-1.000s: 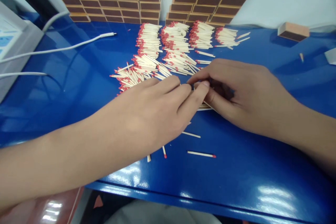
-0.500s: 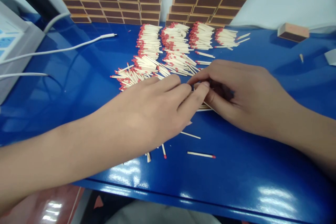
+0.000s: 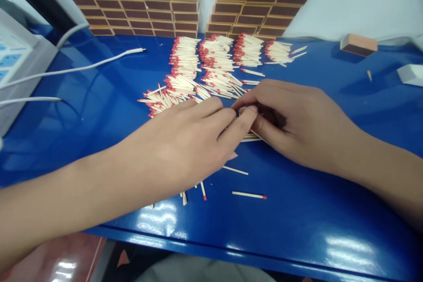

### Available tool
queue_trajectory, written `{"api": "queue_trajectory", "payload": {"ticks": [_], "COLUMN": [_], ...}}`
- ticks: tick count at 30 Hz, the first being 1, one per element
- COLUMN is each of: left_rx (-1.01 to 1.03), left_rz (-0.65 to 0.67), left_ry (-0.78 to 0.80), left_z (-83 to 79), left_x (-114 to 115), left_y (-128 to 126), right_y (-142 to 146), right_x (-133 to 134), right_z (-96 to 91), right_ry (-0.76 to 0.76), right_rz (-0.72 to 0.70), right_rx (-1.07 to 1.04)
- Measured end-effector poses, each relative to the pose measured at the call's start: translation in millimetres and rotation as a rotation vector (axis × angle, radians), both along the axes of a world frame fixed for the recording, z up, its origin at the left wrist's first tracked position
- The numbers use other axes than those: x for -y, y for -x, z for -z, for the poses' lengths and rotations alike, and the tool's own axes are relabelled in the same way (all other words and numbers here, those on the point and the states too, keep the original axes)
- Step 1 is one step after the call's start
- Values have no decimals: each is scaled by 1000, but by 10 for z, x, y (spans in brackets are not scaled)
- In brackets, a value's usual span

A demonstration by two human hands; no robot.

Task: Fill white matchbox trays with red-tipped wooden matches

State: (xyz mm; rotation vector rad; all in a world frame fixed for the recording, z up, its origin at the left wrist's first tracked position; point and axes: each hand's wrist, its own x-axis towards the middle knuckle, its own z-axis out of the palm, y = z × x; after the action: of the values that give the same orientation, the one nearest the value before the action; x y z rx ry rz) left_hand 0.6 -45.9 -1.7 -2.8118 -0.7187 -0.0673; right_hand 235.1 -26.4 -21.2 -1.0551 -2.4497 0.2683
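My left hand [image 3: 198, 139] reaches in over the loose matches, its fingers bent and its fingertips hidden against my right hand [image 3: 291, 125]. Thumb and forefinger of my right hand are curled together in a pinch, meeting the left fingers above a small bunch of matches [image 3: 251, 137]. Pale sticks of that bunch show beneath both hands; the rest is covered. Just beyond the hands lie red-tipped matches in heaps [image 3: 220, 83], and a looser heap [image 3: 161, 100] sits by my left knuckles. One single match [image 3: 249, 195] lies nearer me.
Stacked matchboxes [image 3: 125, 2] form a wall along the back of the blue table [image 3: 313, 211]. A lone matchbox [image 3: 358, 45] lies at the back right, near a white object [image 3: 411, 74]. White cables [image 3: 76, 69] run in from the left beside a light-coloured device [image 3: 20, 66].
The view has shifted slightly, so everything on the table sits a little further left. Both hands stay together over the bunch of matches, in nearly the same pose.
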Motion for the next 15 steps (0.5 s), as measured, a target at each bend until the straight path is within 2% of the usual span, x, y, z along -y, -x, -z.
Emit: {"api": "queue_trajectory", "payload": {"ticks": [15], "left_rx": [15], "left_rz": [20], "left_ry": [-39], "left_z": [13], "left_x": [-5], "left_y": [9], "right_y": [-2], "right_x": [2], "right_z": [5], "right_ry": [11], "right_rz": [-13], "right_rx": [-8]}}
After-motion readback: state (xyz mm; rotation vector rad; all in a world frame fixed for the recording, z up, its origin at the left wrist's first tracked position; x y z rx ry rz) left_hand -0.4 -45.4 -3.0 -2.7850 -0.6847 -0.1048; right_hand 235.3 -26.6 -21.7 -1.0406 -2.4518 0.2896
